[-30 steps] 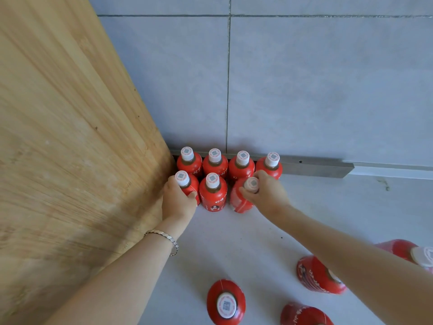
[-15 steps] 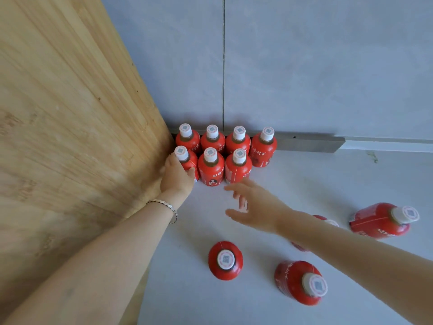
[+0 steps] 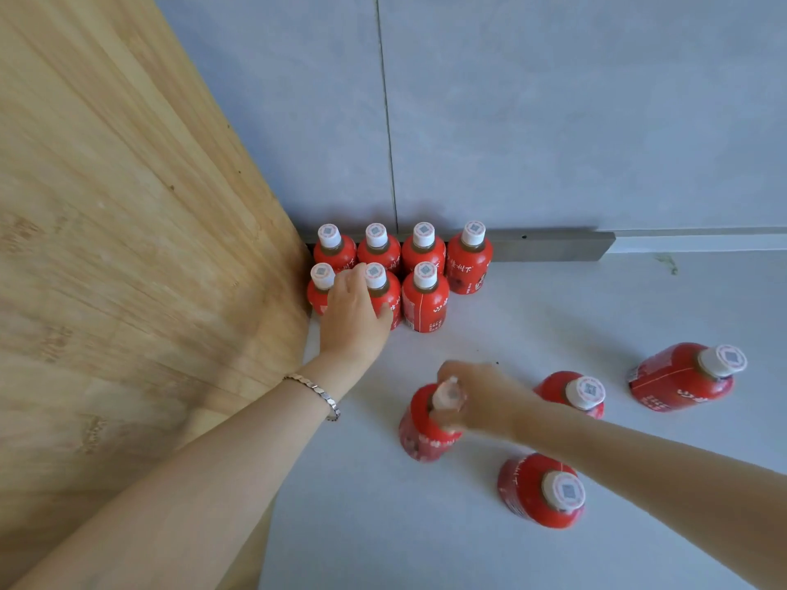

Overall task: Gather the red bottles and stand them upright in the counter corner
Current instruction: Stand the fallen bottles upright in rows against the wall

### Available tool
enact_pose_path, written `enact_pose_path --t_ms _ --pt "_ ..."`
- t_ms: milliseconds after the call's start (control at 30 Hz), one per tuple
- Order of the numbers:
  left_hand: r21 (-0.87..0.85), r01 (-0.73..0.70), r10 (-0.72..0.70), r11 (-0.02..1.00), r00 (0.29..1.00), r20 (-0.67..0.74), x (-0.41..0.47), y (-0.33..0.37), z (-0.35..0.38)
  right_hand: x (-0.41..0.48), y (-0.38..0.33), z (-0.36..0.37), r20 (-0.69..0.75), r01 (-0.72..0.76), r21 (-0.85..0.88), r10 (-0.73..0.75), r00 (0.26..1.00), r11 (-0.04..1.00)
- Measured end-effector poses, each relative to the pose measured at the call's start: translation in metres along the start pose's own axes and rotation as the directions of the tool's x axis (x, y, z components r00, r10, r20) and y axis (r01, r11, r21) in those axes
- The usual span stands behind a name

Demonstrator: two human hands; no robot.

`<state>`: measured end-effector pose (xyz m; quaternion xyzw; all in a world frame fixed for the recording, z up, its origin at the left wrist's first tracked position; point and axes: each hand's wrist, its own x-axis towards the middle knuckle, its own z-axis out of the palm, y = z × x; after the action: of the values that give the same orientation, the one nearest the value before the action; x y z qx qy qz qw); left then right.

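Seven red bottles with white caps stand upright in the counter corner, a back row (image 3: 423, 253) against the wall and a front row (image 3: 426, 300) before it. My left hand (image 3: 353, 313) presses on the two left front bottles, fingers between their necks, thumb on the middle one. My right hand (image 3: 481, 398) is shut on the neck of a loose red bottle (image 3: 419, 436) nearer me; its cap is blurred. Three more loose bottles sit to the right: one behind my right wrist (image 3: 570, 396), one nearest me (image 3: 541, 491), and one lying tilted at far right (image 3: 681, 376).
A tall wooden panel (image 3: 127, 249) forms the left side of the corner and a grey tiled wall (image 3: 553, 121) the back. A metal strip (image 3: 553, 247) runs along the wall's base. The grey counter (image 3: 553, 317) extends to the right.
My right hand has let go of the front-row bottle, pulled back and closed on a loose bottle. My left hand has shifted right from the front-left bottle onto two front bottles.
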<state>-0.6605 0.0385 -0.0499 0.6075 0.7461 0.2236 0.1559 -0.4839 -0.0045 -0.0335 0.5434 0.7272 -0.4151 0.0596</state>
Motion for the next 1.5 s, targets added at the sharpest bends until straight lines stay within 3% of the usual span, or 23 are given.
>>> enact_pose_path --t_ms 100,200,400,600,733,833,933,1000,1033,1167,1333,1400,1500 --pt "0.029 -0.007 0.006 1.000 0.999 0.049 0.010 0.004 0.003 0.015 0.012 -0.028 -0.254 -0.098 0.224 0.155 0.955 0.970" --pt "0.064 -0.001 -0.004 0.998 0.996 0.087 0.017 0.005 0.007 0.034 0.023 -0.053 -0.397 -0.117 0.264 0.219 0.891 0.957" --pt "0.169 -0.037 0.029 0.985 0.998 0.053 0.018 0.001 0.012 0.081 0.028 -0.073 -0.394 -0.163 0.421 0.342 0.853 0.892" --pt "0.184 -0.047 0.044 0.982 0.999 0.023 0.015 -0.001 0.017 0.091 0.026 -0.063 -0.422 -0.077 0.493 0.316 0.850 0.866" --pt "0.178 -0.021 0.015 0.984 0.999 0.036 0.018 0.001 0.015 0.068 0.034 -0.068 -0.293 -0.054 0.475 0.215 0.931 0.878" --pt "0.145 0.023 -0.036 0.989 0.996 0.081 0.017 0.009 0.008 0.025 0.042 -0.073 -0.284 -0.039 0.324 0.137 0.949 0.945" --pt "0.119 0.025 -0.030 0.993 0.999 0.045 0.002 0.027 0.004 -0.027 0.057 -0.071 -0.272 -0.086 -0.050 0.069 0.960 0.995" --pt "0.070 -0.060 0.056 0.996 0.997 0.062 -0.019 0.044 0.002 -0.052 0.067 -0.064 -0.268 -0.192 -0.281 0.115 0.957 0.940" --pt "0.026 -0.093 0.090 0.995 0.991 0.102 -0.031 0.054 0.001 -0.059 0.071 -0.059 -0.265 -0.231 -0.314 0.149 0.953 0.921" --pt "-0.065 -0.122 0.137 0.990 0.921 0.364 -0.089 0.091 0.001 -0.065 0.086 -0.046 -0.268 -0.274 -0.265 0.203 0.942 0.925" --pt "0.086 -0.255 0.140 0.963 0.747 0.651 -0.146 0.130 0.025 -0.070 0.094 -0.037 -0.282 -0.301 -0.071 0.271 0.921 0.951" --pt "0.147 -0.343 0.153 0.928 0.710 0.687 -0.158 0.133 0.038 -0.076 0.096 -0.034 -0.282 -0.307 -0.015 0.291 0.914 0.952" --pt "0.176 -0.358 0.172 0.917 0.753 0.635 -0.162 0.125 0.048 -0.086 0.100 -0.029 -0.299 -0.305 0.017 0.296 0.907 0.952"
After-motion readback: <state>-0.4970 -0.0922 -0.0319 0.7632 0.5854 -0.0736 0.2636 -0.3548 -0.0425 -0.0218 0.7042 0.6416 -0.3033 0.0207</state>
